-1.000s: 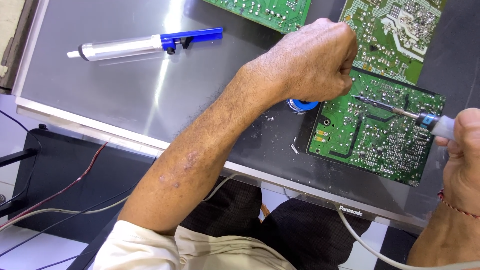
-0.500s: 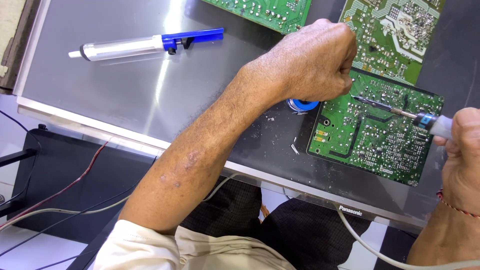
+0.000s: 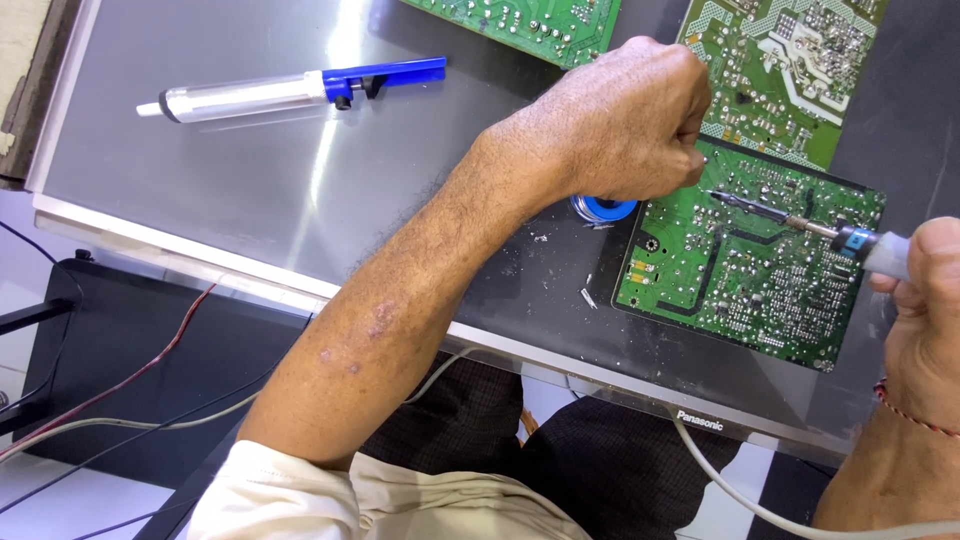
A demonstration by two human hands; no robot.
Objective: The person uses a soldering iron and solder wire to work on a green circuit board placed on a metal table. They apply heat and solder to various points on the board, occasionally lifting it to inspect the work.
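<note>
While the left hand (image 3: pixel 625 125) perhaps hides solder, a desoldering pump (image 3: pixel 290 92) lies apart.

The left forearm reaches diagonally up from the lower left, bare below a rolled pale sleeve, its back turned to the camera. The left hand (image 3: pixel 620 125) is closed into a loose fist, knuckles up, fingers curled under and hidden, so what they pinch cannot be seen; the thumb side faces right. The right hand (image 3: pixel 925 310) enters at the right edge, only partly in view, wrist bent upward with a thin red thread around it. Its fingers (image 3: pixel 935 255) wrap the handle of a soldering iron (image 3: pixel 800 222), whose shaft runs out leftward from the grip, the tip ending just below the left fist.
</note>
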